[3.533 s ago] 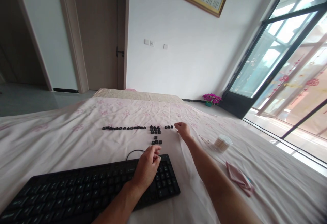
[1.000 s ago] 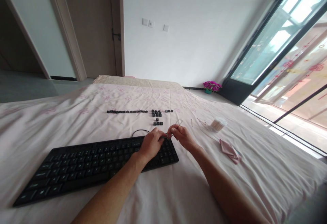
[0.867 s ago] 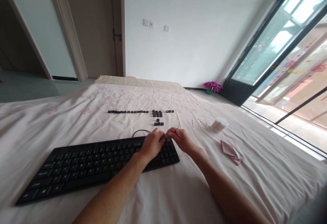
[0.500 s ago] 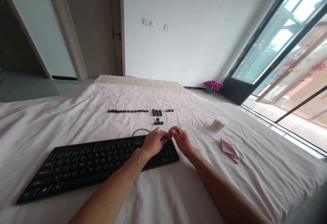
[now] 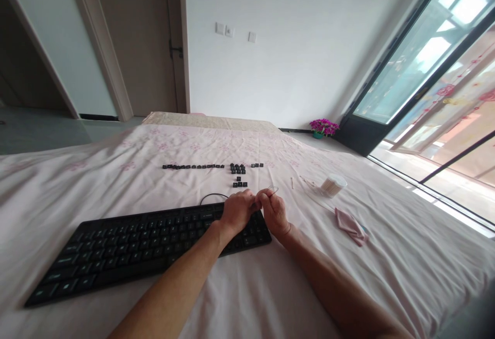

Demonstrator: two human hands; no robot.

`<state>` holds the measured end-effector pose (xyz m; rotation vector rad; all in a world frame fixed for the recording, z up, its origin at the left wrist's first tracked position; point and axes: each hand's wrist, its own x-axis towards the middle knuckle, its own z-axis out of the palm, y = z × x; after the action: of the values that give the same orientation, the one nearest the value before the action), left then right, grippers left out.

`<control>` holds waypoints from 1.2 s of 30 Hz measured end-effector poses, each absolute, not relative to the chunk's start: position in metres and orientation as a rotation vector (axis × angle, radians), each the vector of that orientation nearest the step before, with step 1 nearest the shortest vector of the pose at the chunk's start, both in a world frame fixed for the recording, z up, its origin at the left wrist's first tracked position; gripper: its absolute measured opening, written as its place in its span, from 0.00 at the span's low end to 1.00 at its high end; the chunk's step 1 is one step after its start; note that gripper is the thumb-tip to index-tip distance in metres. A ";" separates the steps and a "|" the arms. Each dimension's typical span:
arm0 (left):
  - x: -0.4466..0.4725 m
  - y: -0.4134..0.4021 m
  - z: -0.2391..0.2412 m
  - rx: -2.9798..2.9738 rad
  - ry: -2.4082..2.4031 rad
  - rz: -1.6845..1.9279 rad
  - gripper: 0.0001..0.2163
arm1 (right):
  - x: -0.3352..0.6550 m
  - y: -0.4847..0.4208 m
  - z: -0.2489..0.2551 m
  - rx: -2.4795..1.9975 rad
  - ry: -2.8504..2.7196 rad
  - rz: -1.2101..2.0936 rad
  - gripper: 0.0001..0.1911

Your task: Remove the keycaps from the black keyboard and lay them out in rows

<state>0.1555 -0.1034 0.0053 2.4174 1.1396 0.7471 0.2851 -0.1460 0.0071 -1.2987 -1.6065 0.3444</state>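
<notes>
A black keyboard (image 5: 139, 246) lies at a slant on the bed, its right end partly under my hands. Over the number-pad end, my left hand (image 5: 238, 210) is closed in a pinch; what its fingers hold is hidden. My right hand (image 5: 275, 212) meets it there, fingertips touching or nearly so. From the right fingers juts a thin wire loop, which looks like a wire keycap puller (image 5: 274, 189). Beyond the keyboard, loose black keycaps stand in a long row (image 5: 193, 166), with a small block of keycaps (image 5: 237, 169) and several others beside it.
To the right are a clear tub of cotton swabs (image 5: 333, 186), a single swab (image 5: 292, 183) and a crumpled pink cloth (image 5: 351, 226). The keyboard's cable (image 5: 212, 195) curves behind it. Wrinkled pink bedding (image 5: 402, 225) covers the bed.
My hands have shifted slightly, and the left hand has turned so that its back hides more of the fingertips. The camera view has tilted a little. Keyboard and loose keycaps stay put.
</notes>
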 end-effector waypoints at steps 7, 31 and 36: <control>0.153 -0.101 0.006 2.317 1.046 0.780 0.09 | 0.284 -0.149 0.015 -1.237 -1.571 0.322 0.18; 0.153 -0.084 -0.011 1.685 0.942 1.064 0.13 | 0.310 -0.128 0.007 -1.599 -1.744 0.330 0.09; 0.155 -0.083 -0.014 1.675 0.949 1.071 0.14 | 0.311 -0.131 0.010 -1.655 -1.771 0.297 0.10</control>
<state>0.1548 -0.0826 -0.0137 1.6746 0.9492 1.0708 0.3109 -0.1310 0.0102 -1.6549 -1.7715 0.2969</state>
